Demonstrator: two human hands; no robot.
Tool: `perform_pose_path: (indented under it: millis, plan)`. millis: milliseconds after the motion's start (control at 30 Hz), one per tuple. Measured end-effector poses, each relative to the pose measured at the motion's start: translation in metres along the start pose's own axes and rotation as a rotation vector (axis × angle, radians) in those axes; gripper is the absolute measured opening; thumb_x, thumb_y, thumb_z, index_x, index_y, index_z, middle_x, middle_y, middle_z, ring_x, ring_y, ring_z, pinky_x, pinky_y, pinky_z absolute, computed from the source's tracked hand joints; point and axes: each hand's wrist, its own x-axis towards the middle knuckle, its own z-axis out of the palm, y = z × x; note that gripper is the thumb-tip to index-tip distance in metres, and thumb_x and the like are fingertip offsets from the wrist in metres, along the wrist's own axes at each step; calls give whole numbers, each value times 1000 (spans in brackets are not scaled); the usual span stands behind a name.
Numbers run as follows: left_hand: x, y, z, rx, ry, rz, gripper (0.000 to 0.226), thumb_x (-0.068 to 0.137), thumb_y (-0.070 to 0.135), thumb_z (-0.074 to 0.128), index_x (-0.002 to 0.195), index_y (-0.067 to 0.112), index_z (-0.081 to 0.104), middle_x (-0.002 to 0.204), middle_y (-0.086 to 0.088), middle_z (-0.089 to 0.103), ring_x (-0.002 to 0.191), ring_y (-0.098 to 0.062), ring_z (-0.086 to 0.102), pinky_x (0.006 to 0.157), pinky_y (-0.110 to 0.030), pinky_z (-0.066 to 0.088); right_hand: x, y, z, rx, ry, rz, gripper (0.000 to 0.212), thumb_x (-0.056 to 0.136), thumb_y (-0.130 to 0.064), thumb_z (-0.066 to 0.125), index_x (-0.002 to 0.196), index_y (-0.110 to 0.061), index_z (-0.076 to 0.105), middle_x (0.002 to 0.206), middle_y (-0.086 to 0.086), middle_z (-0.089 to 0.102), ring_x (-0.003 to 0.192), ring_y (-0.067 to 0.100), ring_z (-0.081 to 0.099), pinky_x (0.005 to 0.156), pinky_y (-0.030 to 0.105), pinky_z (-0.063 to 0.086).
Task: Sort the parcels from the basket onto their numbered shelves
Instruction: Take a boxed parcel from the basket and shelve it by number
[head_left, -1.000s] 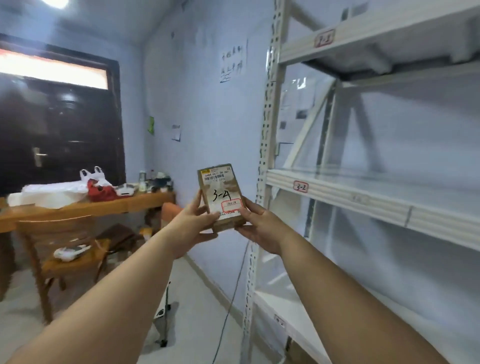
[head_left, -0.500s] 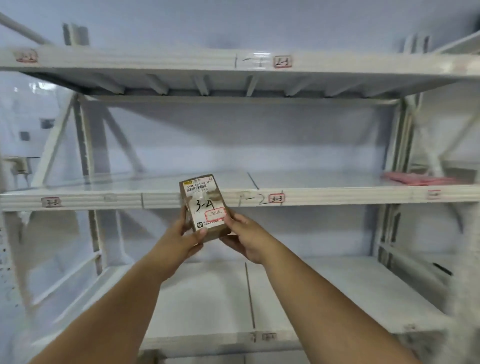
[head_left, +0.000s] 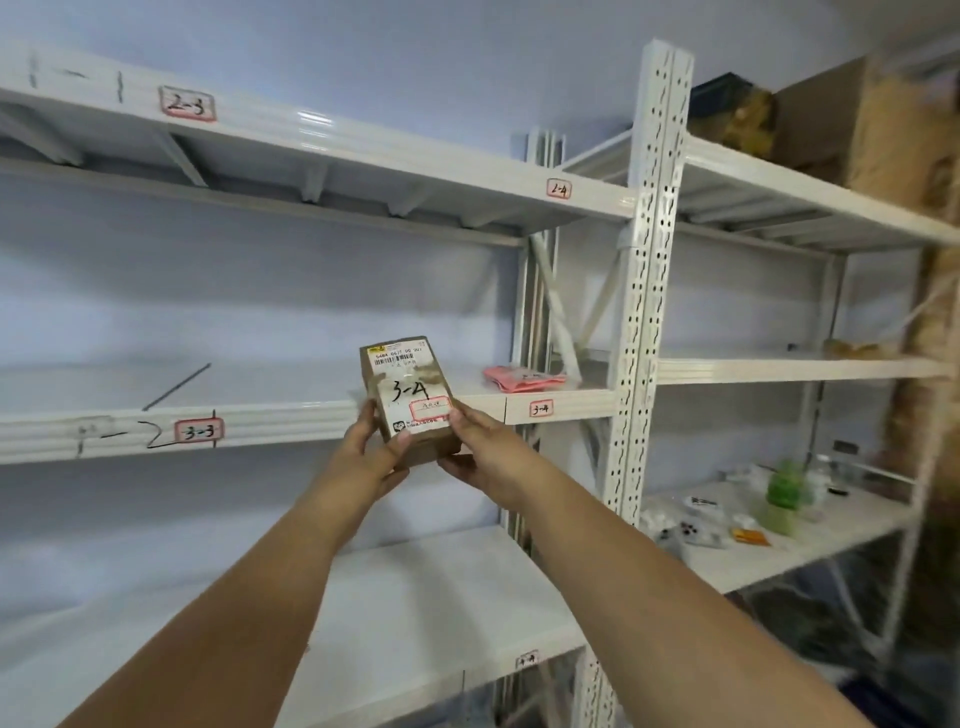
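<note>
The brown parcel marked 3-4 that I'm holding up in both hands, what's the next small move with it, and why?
Probably carry the brown parcel a little to the right and forward, then set it on the shelf above the 3-4 tag. Its handwritten number matches that tag, and there looks to be bare shelf beside the pink packet already lying there. The left hand and right hand both grip it.

I'm in what looks like a small parcel storeroom: white metal racks (head_left: 655, 291) with handwritten shelf labels (head_left: 541, 409).
</note>
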Motion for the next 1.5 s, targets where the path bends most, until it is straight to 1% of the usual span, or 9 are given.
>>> perform_pose_path:
  millis: [267, 433, 567, 767, 933, 1200, 1333, 1433, 1500]
  plan:
    - [91, 25, 87, 107, -45, 107, 36, 97, 24, 53, 129, 39, 50, 128, 6, 59, 113, -15, 60, 93, -32, 52, 52, -60, -84, -163, 142, -167, 23, 100, -36, 48, 117, -34, 64, 122, 6, 63, 113, 23, 60, 94, 35, 54]
    - [155, 26, 111, 311, -84, 169, 52, 97, 22, 52, 141, 45, 35, 130, 14, 57, 118, -13, 52, 104, -39, 44, 102, -75, -124, -293, 218, -198, 33, 98, -32, 52, 130, -37, 57, 110, -2, 68, 95, 19, 64, 83, 33, 55]
    - [195, 20, 104, 490, -80, 229, 60, 93, 10, 56, 142, 38, 35, 120, 15, 61, 108, -8, 56, 88, -25, 42, 139, -75, -128, -518, 243, -235, 44, 94, -20, 57, 135, -36, 51, 105, -7, 69, 90, 13, 63, 83, 32, 48]
    - [227, -2, 81, 778, 44, 164, 61, 77, 6, 74, 126, 27, 45, 109, 8, 67, 92, -10, 61, 70, -18, 44, 177, -66, -118, -978, 264, -227, 37, 89, -11, 63, 125, -20, 59, 117, 0, 69, 97, 15, 64, 77, 22, 47]
    - [229, -11, 68, 1013, 133, 76, 57, 70, 12, 78, 119, 19, 50, 114, 0, 66, 100, -20, 62, 81, -26, 48, 192, -57, -111, -1238, 187, -207, 33, 85, -19, 71, 116, -13, 62, 115, 5, 66, 104, 22, 61, 77, 23, 43]
    - [225, -5, 77, 1161, 159, 9, 60, 72, 21, 80, 124, 16, 51, 124, -1, 63, 112, -20, 59, 85, -26, 45, 192, -63, -121, -1273, 112, -106, 25, 79, -24, 78, 96, -12, 64, 96, 4, 73, 70, 12, 61, 56, 22, 42]
    - [211, 6, 81, 1189, 200, -91, 101, 68, 41, 83, 146, 13, 26, 143, -5, 49, 127, -25, 49, 89, -32, 44, 176, -65, -123, -1183, 226, -58, 40, 76, -39, 79, 78, -12, 50, 74, 0, 62, 59, 10, 51, 47, 24, 33]
    - [188, 28, 63, 1095, 279, -78, 107, 72, 49, 77, 153, 17, 14, 154, -3, 35, 139, -25, 37, 106, -37, 36, 163, -64, -115, -980, 420, -244, 67, 85, -44, 67, 131, -2, 42, 128, 12, 55, 114, 28, 54, 84, 36, 51]
    - [164, 44, 47, 1018, 352, -32, 94, 79, 52, 70, 153, 21, 20, 153, -1, 36, 138, -22, 39, 110, -36, 33, 153, -59, -104, -932, 493, -522, 70, 96, -41, 51, 149, -5, 23, 155, 12, 28, 144, 29, 20, 117, 39, 24]
